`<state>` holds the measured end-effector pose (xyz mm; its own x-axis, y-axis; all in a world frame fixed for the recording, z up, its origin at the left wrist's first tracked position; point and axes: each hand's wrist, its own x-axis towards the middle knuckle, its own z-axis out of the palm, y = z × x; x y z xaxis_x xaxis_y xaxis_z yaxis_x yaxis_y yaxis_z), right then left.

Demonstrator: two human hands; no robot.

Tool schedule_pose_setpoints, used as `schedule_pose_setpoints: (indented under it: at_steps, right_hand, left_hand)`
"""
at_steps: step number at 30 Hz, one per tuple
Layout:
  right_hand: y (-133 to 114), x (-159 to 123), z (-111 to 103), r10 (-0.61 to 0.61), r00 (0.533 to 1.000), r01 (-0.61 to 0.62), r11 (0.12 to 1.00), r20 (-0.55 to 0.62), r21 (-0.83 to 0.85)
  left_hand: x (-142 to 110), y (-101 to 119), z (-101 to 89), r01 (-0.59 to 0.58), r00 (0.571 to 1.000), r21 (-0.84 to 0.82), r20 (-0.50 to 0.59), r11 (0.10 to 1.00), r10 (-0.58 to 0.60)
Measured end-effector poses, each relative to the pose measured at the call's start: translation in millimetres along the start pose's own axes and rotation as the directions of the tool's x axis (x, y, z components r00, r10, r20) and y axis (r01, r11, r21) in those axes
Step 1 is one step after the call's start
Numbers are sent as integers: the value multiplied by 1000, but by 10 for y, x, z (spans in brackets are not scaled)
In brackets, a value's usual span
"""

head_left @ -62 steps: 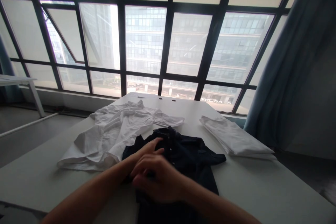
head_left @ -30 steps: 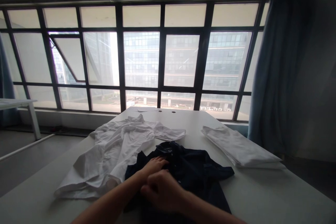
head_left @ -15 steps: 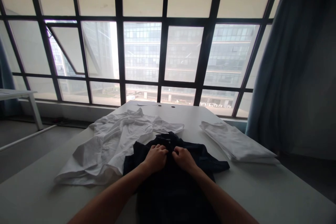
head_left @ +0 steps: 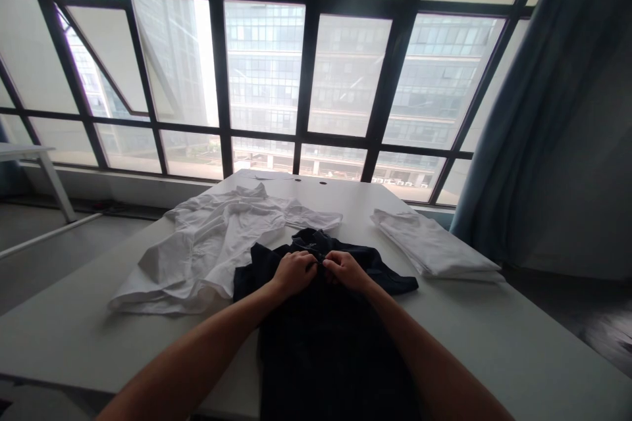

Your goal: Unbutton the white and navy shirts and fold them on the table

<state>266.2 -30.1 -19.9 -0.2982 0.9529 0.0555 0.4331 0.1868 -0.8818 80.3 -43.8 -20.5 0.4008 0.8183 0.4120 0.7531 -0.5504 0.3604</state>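
A dark navy shirt [head_left: 326, 335] lies spread on the white table [head_left: 494, 335] right in front of me, collar pointing away. My left hand [head_left: 292, 272] and my right hand [head_left: 345, 270] sit side by side just below the collar, fingers curled and pinching the fabric along the front placket. What is between the fingertips is too dark to make out beyond the cloth.
A crumpled white shirt [head_left: 207, 247] lies spread at the left of the table, partly under the dark shirt's sleeve. A folded white garment [head_left: 434, 250] rests at the right. Beyond are large windows, a blue curtain [head_left: 538, 118] on the right and another table's leg [head_left: 49, 184] at far left.
My right hand came off its place over the left hand and moved up beside it. Both hands now pinch the shirt near the collar. The camera tilted slightly down.
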Motion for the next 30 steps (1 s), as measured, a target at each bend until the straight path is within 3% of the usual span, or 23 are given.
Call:
schedule_pose_setpoints:
  at_steps: [3, 7, 9, 12, 14, 16, 19, 23, 28, 30]
  right_hand:
    - [31, 12, 31, -38, 999, 33, 989, -30, -146]
    - [25, 41, 41, -116, 991, 76, 891, -65, -447]
    - [-8, 41, -17, -73, 987, -16, 847, -146, -531]
    - [-68, 8, -156, -25, 935, -195, 796, -353, -573]
    - [-109, -32, -219, -30, 917, -221, 791, -397, -571]
    - [-151, -76, -216, -34, 940, -173, 808, -338, -564]
    - [-207, -135, -105, -28, 987, -58, 853, -157, -519]
    - [-243, -175, 44, -31, 1000, 28, 871, 2, -490]
    - [-251, -190, 8, 127, 987, -92, 949, 99, -301]
    - [-266, -198, -41, 133, 986, -109, 971, 104, -213]
  left_hand:
    - [-9, 27, -7, 32, 999, -53, 0, 998, -32]
    - [-8, 4, -12, 22, 998, -124, -52, 992, -29]
    - [5, -40, -33, 39, 996, -137, -77, 990, -50]
    - [31, -120, -88, 95, 989, -104, -105, 990, -106]
    - [43, -159, -117, 125, 984, -75, -114, 989, -133]
    - [47, -178, -126, 137, 984, -63, -109, 989, -143]
    - [42, -179, -111, 131, 984, -61, -111, 990, -137]
    - [28, -157, -123, 115, 985, -61, -121, 991, -122]
    - [-7, -27, -257, 41, 980, 12, -198, 999, -38]
    - [-35, 40, -293, 55, 992, -2, -117, 998, -55]
